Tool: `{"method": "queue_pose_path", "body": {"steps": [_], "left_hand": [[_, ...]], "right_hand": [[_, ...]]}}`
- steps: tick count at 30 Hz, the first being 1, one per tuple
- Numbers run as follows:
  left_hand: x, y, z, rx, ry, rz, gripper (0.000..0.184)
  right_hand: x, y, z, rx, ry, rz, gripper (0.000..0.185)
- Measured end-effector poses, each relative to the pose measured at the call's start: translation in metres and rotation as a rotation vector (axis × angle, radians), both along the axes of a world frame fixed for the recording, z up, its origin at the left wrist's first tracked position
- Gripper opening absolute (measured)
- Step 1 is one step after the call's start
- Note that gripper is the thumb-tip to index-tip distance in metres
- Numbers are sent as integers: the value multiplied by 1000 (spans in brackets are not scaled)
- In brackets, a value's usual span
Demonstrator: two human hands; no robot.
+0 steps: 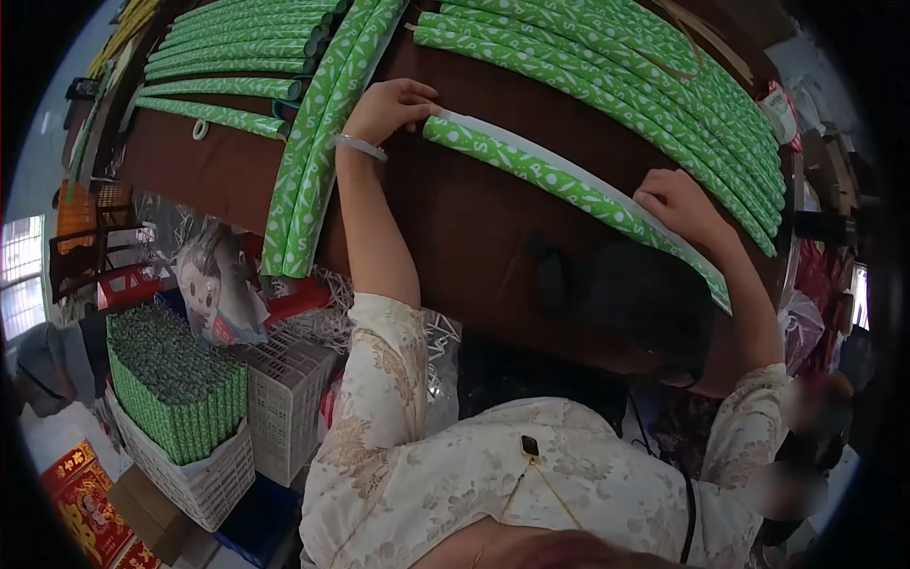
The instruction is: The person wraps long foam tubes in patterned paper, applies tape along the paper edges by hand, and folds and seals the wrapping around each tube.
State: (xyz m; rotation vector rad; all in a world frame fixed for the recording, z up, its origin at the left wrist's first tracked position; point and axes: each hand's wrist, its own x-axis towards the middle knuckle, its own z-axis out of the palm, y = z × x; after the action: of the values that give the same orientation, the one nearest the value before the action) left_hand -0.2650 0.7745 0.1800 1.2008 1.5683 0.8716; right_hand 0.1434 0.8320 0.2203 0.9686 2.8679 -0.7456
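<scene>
A green strip with white lettering (550, 175) lies slantwise on the brown table, its white edge showing along the far side. My left hand (391, 106) is at the strip's left end, thumb and fingers drawn together; whatever lies between the fingertips is too small to make out. On the strip's right part rests my right hand (675, 201), its fingers curled against the white edge. Beside my left wrist, two long green patterned rolls (318, 142) lie side by side. Behind the strip spreads a row of similar green rolls (607, 104).
More green rolls (237, 47) and a small pale ring (200, 129) lie at the table's left. Below the table's left edge, a white basket (204, 484) holds upright green rolls beside a grey crate (284, 408). A red-and-white packet (779, 114) is at the right.
</scene>
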Motion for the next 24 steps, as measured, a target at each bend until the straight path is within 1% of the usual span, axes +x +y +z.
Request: {"method": "queue_pose_path", "body": {"steps": [1,2,4,5,7,9,11,13,15,17,22,24], "left_hand": [[0,1,-1,8,0,3,27],[-1,3,-2,14,19,-7,27],[-2,5,-4,22,37,-15,26],[-2,6,-4,18,49,-29,26],[-3,9,-4,20,62,-41,25],[-5,9,-6,38,23,-56,25],[-6,10,-6,34,0,-72,26],[-7,10,-6,34,-23,-88,26],[-6,8,-6,55,-102,-79,28],[-6,7,-4,46,-104,-71,29],[-8,7,-8,48,-145,-99,34],[-5,2,4,1,-110,-44,36]], "right_hand": [[-3,3,4,33,-60,22,14],[-13,2,10,41,-60,25,14],[-50,-8,21,186,-118,-61,15],[-64,-7,18,388,-151,60,15],[-105,-5,14,290,75,26,14],[-150,-2,11,138,317,-30,12],[-186,5,8,-97,335,-80,12],[-210,15,-8,-105,347,-51,13],[-225,14,-17,-112,359,-20,14],[-233,13,-24,-96,265,-20,18],[-238,22,-34,-45,285,9,14],[-244,25,-35,-55,224,-7,16]]}}
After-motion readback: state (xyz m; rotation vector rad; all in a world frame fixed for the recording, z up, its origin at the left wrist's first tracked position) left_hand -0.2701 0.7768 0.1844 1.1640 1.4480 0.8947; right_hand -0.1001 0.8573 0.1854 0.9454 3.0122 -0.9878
